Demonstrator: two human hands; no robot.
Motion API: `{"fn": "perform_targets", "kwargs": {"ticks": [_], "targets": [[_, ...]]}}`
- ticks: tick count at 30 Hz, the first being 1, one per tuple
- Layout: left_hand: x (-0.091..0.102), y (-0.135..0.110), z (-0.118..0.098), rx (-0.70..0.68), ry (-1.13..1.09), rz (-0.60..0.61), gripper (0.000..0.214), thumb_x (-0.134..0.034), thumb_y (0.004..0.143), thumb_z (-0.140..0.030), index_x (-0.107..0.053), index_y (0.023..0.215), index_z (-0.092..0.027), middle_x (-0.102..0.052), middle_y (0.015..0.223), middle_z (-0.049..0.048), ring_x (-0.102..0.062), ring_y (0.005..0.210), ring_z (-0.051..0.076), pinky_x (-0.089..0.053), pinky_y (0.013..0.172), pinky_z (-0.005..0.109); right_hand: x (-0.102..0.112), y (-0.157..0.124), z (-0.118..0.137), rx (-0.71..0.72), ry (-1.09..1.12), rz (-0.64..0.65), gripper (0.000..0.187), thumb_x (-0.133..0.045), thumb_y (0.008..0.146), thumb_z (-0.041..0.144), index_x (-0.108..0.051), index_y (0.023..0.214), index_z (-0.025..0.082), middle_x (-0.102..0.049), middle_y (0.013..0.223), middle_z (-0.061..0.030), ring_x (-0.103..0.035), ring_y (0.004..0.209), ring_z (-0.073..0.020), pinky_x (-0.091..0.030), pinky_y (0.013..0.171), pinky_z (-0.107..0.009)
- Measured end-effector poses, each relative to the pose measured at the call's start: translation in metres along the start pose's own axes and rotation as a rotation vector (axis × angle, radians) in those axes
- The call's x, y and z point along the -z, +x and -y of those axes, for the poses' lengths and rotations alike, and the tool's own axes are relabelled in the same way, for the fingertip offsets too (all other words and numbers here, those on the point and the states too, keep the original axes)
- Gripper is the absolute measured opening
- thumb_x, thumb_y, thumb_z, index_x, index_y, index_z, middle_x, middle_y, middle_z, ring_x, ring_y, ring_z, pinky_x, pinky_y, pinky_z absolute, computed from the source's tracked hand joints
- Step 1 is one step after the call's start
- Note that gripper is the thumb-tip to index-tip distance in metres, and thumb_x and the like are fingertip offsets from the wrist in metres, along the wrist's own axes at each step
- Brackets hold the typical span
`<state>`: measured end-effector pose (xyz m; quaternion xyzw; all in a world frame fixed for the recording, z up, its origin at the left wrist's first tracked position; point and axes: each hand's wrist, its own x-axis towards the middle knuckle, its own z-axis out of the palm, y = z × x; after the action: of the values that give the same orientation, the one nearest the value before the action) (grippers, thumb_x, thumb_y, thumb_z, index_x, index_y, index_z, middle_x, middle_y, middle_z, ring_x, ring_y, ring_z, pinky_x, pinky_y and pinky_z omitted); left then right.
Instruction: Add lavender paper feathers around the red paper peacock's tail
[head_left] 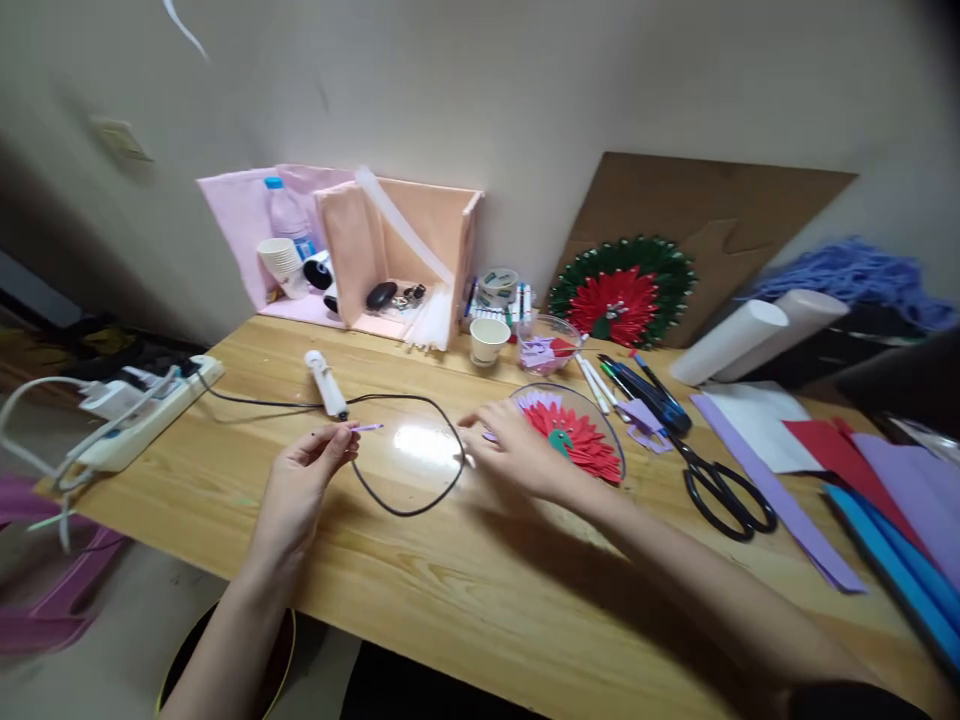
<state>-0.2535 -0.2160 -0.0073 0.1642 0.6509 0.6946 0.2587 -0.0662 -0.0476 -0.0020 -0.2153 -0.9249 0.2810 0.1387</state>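
From the head view, the left hand point(309, 472) pinches a purple paper strip point(367, 428) near the glue gun point(325, 384), best gripped lightly by its end, while the right hand point(514, 445), hold impossible to tell, is beside the red paper peacock point(591, 446).

Pinched in the left hand point(319, 455), a slim purple paper strip point(367, 428), tip pointing right. Flat on the bench point(420, 590), partly behind the right hand point(510, 440), a round collage point(596, 445) of red and purple petals.
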Motion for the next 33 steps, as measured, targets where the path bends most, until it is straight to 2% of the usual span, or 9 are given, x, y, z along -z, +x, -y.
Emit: {"fn": "perform_targets", "kwargs": {"ticks": [3,5,8,12,15,18,23,29,33], "targets": [[-0.031,0.000,0.001,-0.040,0.144,0.180,0.036,-0.074,0.058,-0.042,-0.070,0.081,-0.014,-0.069,0.084,0.0075,-0.060,0.070,0.014,-0.052,0.067,0.024,0.044,-0.058,-0.054,-0.207,-0.017,-0.129,0.017,-0.046,0.084,0.029,-0.059,0.089,0.018,-0.060,0.095,-0.0067,-0.052,0.093,-0.0216,-0.039,0.082,-0.036],[-0.056,-0.001,0.002,-0.050,0.226,0.294,0.034,-0.072,0.061,-0.042,-0.070,0.082,-0.015,-0.069,0.085,0.0079,-0.061,0.072,0.016,-0.051,0.069,0.026,0.056,-0.089,-0.086,-0.385,-0.027,-0.231,0.018,-0.046,0.083,0.031,-0.057,0.090,0.017,-0.059,0.094,-0.0074,-0.055,0.084,-0.0203,-0.043,0.074,-0.034],[-0.097,0.000,0.004,-0.068,0.284,0.448,0.033,-0.071,0.062,-0.042,-0.071,0.081,-0.016,-0.070,0.085,0.0084,-0.062,0.075,0.018,-0.050,0.070,0.027,0.052,-0.120,-0.117,-0.556,-0.012,-0.365,0.028,-0.052,0.080,0.038,-0.053,0.097,0.016,-0.057,0.098,-0.0097,-0.056,0.083,-0.0210,-0.045,0.075,-0.035],[-0.148,0.010,0.009,-0.104,0.281,0.596,0.035,-0.073,0.058,-0.043,-0.071,0.078,-0.014,-0.070,0.082,0.0104,-0.062,0.076,0.020,-0.050,0.070,0.029,0.035,-0.128,-0.127,-0.644,-0.014,-0.458,0.047,-0.061,0.070,0.045,-0.052,0.102,0.013,-0.054,0.106,-0.0156,-0.051,0.101,-0.0282,-0.040,0.089,-0.042],[-0.173,0.027,0.019,-0.092,0.243,0.616,0.039,-0.075,0.054,-0.044,-0.070,0.075,-0.012,-0.069,0.074,0.0086,-0.061,0.070,0.017,-0.049,0.070,0.029,0.035,-0.120,-0.128,-0.778,0.274,-0.511,0.039,-0.059,0.071,0.039,-0.054,0.100,0.012,-0.056,0.106,-0.0153,-0.053,0.101,-0.0265,-0.038,0.093,-0.041],[-0.184,0.044,0.034,0.017,0.144,0.614,0.041,-0.077,0.052,-0.042,-0.069,0.079,-0.011,-0.067,0.072,0.0052,-0.059,0.067,0.013,-0.049,0.069,0.025,0.041,-0.114,-0.131,-0.872,0.555,-0.528,0.028,-0.054,0.073,0.031,-0.056,0.095,0.013,-0.059,0.106,-0.0129,-0.056,0.099,-0.0230,-0.043,0.089,-0.037],[-0.182,0.060,0.057,0.261,-0.013,0.545,0.040,-0.079,0.049,-0.038,-0.066,0.075,-0.010,-0.061,0.061,0.0001,-0.056,0.055,0.007,-0.048,0.060,0.021,0.048,-0.110,-0.133,-0.913,0.691,-0.527,0.015,-0.049,0.073,0.021,-0.057,0.086,0.016,-0.065,0.092,-0.0090,-0.062,0.082,-0.0168,-0.049,0.075,-0.028],[-0.177,0.057,0.061,0.312,-0.005,0.550,0.038,-0.080,0.049,-0.035,-0.065,0.071,-0.008,-0.063,0.062,0.0048,-0.060,0.058,0.011,-0.050,0.061,0.022,0.047,-0.101,-0.125,-0.962,0.813,-0.497,0.015,-0.045,0.073,0.009,-0.056,0.079,0.016,-0.064,0.074,-0.0052,-0.058,0.059,-0.0103,-0.049,0.060,-0.022],[-0.172,0.057,0.055,0.277,-0.008,0.506,0.038,-0.080,0.049,-0.035,-0.066,0.073,-0.010,-0.063,0.063,0.0016,-0.058,0.058,0.008,-0.049,0.060,0.018,0.051,-0.096,-0.121,-0.984,0.859,-0.492,0.013,-0.045,0.074,0.007,-0.056,0.074,0.014,-0.058,0.062,-0.0015,-0.054,0.050,-0.0083,-0.047,0.053,-0.020]]}}
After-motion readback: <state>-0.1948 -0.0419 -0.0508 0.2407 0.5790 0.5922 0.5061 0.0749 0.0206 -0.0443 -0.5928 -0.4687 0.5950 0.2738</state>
